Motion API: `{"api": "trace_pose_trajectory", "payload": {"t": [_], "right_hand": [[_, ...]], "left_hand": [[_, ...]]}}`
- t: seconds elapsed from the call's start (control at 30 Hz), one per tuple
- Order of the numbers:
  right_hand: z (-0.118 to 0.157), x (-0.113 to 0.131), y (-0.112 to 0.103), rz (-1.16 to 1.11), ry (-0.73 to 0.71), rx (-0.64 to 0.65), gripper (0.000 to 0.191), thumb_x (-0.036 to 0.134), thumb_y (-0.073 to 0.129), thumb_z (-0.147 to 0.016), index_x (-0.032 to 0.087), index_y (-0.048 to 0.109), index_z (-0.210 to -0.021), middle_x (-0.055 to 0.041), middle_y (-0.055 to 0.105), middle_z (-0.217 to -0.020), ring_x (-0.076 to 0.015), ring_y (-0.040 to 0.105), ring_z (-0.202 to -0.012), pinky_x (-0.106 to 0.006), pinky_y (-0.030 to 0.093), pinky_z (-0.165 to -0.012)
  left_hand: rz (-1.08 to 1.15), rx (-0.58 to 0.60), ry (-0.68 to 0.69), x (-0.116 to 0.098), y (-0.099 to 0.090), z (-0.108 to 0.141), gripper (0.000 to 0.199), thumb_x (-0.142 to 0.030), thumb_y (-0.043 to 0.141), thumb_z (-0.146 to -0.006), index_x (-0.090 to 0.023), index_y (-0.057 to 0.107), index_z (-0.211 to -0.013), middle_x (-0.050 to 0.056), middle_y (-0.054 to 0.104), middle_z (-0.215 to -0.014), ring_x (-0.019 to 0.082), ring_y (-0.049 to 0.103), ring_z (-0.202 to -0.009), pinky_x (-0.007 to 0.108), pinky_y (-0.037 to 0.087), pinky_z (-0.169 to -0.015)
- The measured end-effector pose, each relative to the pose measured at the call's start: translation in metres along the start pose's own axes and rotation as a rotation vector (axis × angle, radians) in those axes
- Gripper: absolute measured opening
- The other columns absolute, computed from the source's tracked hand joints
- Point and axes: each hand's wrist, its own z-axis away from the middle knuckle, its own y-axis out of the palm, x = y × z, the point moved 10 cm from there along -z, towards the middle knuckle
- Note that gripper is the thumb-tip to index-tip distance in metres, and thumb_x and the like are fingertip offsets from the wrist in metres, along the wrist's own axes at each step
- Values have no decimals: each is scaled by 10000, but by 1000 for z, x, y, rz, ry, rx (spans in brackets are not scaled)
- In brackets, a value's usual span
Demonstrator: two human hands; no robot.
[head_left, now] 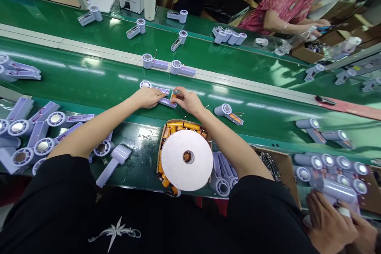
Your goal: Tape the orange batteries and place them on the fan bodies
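Note:
On the green belt, my left hand [149,97] is closed on a lilac handheld-fan housing [145,84], whose round head shows above my fingers. An open handle trough [167,102] sticks out to the right under that hand; whether it belongs to the same housing I cannot tell. My right hand [189,101] pinches an orange cylindrical battery [174,95], held upright at the handle's end. In front of me, a box of orange batteries [175,124] has a large white disc-shaped roll [174,162] lying on top.
Several lilac fan housings [44,145] crowd the left bench. Another housing with an orange battery [224,109] lies right of my hands. Two more [176,66] rest on the belt's divider rail [226,75]. A co-worker's hands [333,222] work at lower right; other people stand across the belt.

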Motion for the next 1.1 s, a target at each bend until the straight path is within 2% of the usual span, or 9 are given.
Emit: {"api": "trace_pose_trajectory", "payload": {"t": [0.1,0.23,0.37,0.5,0.63,0.77,0.9,1.0,1.1], "right_hand": [[3,5,2,185,-27,82,380,326,783,-998,262,731,-1369,-82,881,-1187,-288,845,-1054,-350,610,-913],[6,11,14,455,-13,262,354,371,688,-1071,280,735,-1410,-86,873,-1224,-301,826,-1051,-349,568,-886],[6,19,20,592,36,360,397,408,613,-1112,300,700,-1484,-103,857,-1263,-313,804,-1090,-358,549,-898],[7,25,25,674,72,444,446,445,584,-1122,299,683,-1532,-158,843,-1248,-355,794,-1101,-402,553,-904],[10,31,34,695,41,515,486,460,507,-1149,346,621,-1607,-178,814,-1329,-380,792,-1124,-441,560,-896],[5,31,36,675,3,518,493,487,562,-1118,261,700,-1533,-213,806,-1337,-410,771,-1172,-450,552,-917],[3,21,28,457,-38,542,440,410,586,-1112,257,726,-1500,-122,830,-1328,-314,771,-1116,-374,515,-950],[5,0,11,349,69,463,430,296,561,-1119,192,669,-1522,-84,839,-1288,-227,758,-1066,-295,492,-915],[10,-23,8,403,191,446,333,267,658,-1066,173,727,-1378,-102,836,-1259,-233,742,-1084,-284,477,-876]], "left_hand": [[11,9,-16,-2,-2,-3,631,-278,556,-1043,-166,542,-1664,154,668,-1603,298,618,-1507,389,544,-1121],[32,35,-35,-7,-4,-10,676,-260,567,-1024,-164,503,-1690,165,642,-1629,321,632,-1488,409,576,-1036],[52,43,-64,-10,-10,-17,716,-251,603,-993,-166,491,-1696,175,645,-1623,347,665,-1437,427,588,-985],[78,61,-84,-11,-11,-21,725,-260,648,-974,-185,506,-1681,161,645,-1627,346,646,-1459,434,580,-1017],[96,67,-104,-12,-12,-24,687,-289,659,-978,-234,537,-1652,134,628,-1653,330,634,-1477,426,565,-1053],[67,67,-108,-12,-11,-28,665,-314,652,-989,-243,542,-1641,132,632,-1648,328,647,-1459,434,567,-1049],[79,57,-105,-12,-9,-33,675,-316,663,-971,-264,558,-1637,128,677,-1593,327,653,-1443,424,557,-1046],[105,42,-130,-9,-7,-36,669,-335,676,-954,-321,589,-1616,98,724,-1530,319,665,-1416,405,545,-1049],[104,38,-127,-12,-5,-40,680,-336,665,-954,-329,578,-1628,94,727,-1525,315,660,-1422,401,543,-1052]]}}
